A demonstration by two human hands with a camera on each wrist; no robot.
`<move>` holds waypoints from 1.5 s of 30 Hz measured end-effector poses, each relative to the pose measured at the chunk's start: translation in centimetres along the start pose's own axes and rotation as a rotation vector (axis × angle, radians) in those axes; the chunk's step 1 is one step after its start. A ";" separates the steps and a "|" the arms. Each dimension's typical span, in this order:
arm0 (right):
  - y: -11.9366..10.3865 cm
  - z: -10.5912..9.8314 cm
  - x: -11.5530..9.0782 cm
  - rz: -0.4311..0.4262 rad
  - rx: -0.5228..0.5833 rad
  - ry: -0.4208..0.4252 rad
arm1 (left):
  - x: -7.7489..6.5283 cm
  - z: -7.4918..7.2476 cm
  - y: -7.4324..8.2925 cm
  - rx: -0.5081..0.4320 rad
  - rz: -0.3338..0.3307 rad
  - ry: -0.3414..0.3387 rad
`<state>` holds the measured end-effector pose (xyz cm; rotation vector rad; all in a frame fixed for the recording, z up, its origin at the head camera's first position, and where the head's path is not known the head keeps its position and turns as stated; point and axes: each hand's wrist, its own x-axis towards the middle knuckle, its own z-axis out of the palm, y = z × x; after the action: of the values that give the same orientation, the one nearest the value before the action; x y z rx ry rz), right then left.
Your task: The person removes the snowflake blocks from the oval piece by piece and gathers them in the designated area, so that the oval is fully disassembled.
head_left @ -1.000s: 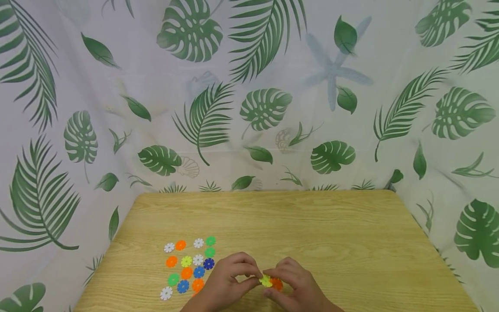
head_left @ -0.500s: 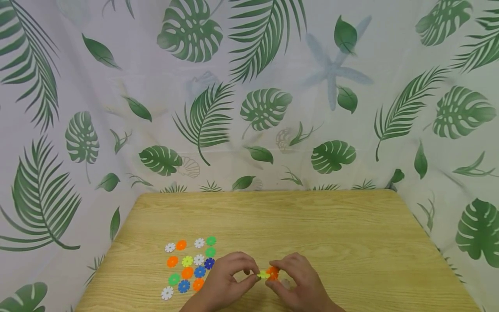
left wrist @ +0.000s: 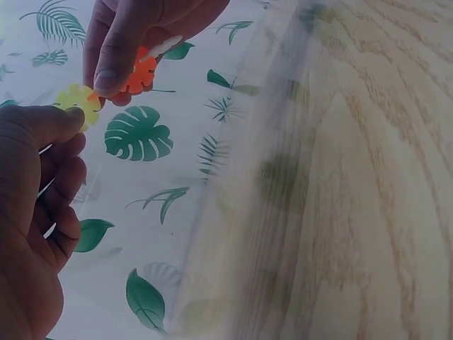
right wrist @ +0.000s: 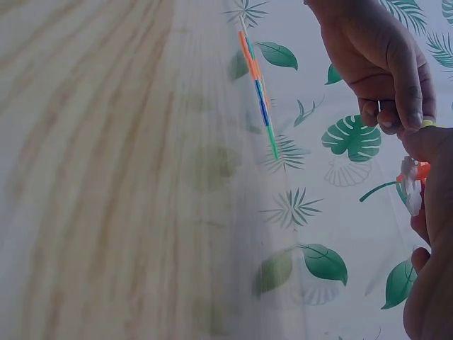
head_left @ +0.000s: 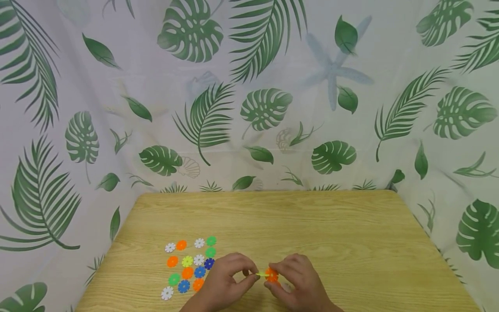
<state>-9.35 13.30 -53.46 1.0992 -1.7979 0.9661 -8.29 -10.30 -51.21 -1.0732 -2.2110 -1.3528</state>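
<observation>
In the head view, the left hand [head_left: 230,279] pinches a yellow notched plastic disc [head_left: 262,274] between thumb and fingertips. That disc stands nearly edge-on to the head camera. Beside it, the right hand [head_left: 298,279] grips an orange notched disc [head_left: 272,275], which meets the yellow one at its rim. A white disc [left wrist: 163,47] is joined to the orange disc [left wrist: 142,69] in the left wrist view, partly covered by the right hand's fingers. Thumb and fingers hide part of the yellow disc [left wrist: 78,105] too.
On the wooden table [head_left: 331,229], left of the hands, several loose notched discs lie flat in rough rows, among them a green disc [head_left: 173,279], a blue disc [head_left: 184,286] and a white disc [head_left: 167,293]. Leaf-printed cloth [head_left: 241,173] surrounds the table's back and sides.
The yellow disc has turned from facing the head camera to edge-on. The right hand has shifted its grip on the orange disc, which now shows more fully. The left hand has barely moved.
</observation>
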 end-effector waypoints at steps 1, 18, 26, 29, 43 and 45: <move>0.0 0.0 0.0 -0.006 0.002 0.005 | 0.0 0.0 0.0 0.003 0.005 0.001; 0.1 0.1 0.0 -0.044 0.016 0.016 | -0.4 0.0 -0.4 0.016 0.058 0.006; 0.0 -0.1 -0.1 -0.046 0.034 0.014 | -0.4 -0.1 -0.4 0.060 0.093 0.033; 0.2 -0.8 -0.4 -0.010 0.044 0.023 | -0.4 -1.0 -0.6 0.050 0.058 0.069; 1.3 -2.6 -1.5 0.073 0.067 -0.011 | -1.9 -3.9 -1.8 -0.021 -0.158 0.074; 1.2 -2.5 -1.3 0.067 0.068 -0.009 | -1.9 -3.9 -1.8 -0.006 -0.163 0.064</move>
<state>-9.50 16.38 -53.93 1.0924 -1.8314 1.0709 -8.79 -14.99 -51.54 -0.8544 -2.2898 -1.4402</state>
